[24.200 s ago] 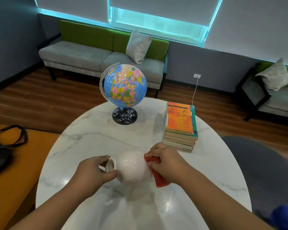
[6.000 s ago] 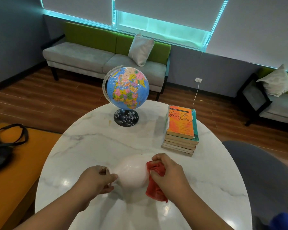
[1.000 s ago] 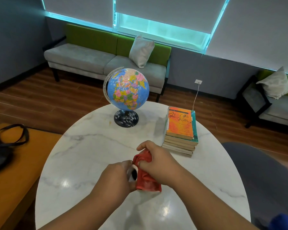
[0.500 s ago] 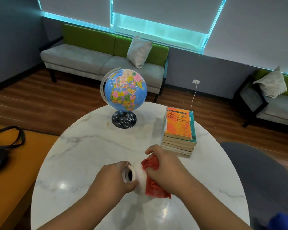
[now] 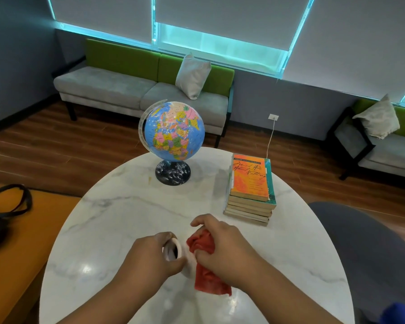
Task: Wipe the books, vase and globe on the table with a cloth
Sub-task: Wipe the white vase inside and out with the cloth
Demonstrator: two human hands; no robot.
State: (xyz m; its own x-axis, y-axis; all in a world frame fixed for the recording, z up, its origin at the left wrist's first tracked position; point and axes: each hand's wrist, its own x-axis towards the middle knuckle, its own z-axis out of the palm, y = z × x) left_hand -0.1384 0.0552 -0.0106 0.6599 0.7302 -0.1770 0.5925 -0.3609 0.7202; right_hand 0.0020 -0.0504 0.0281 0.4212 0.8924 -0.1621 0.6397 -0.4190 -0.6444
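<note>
Two hands noted: left hand (image 5: pixel 147 260) fingers are curled round the vase (image 5: pixel 167 250) neck; right hand (image 5: pixel 225 249) fingers are bunched on the cloth (image 5: pixel 202 244), pressed against its right side. Books (image 5: pixel 250 183) are found ahead of the right fingers, globe (image 5: pixel 173 132) farther ahead-left.

Over the table (image 5: pixel 126 206), my left hand (image 5: pixel 150 256) and right hand (image 5: pixel 222 244) are bare. My left forearm (image 5: pixel 98 298) and right forearm (image 5: pixel 278 284) are uncovered down to the table's near edge. Past its near right rim shows blue cloth (image 5: pixel 400 312); I cannot tell whether it is my clothing.
</note>
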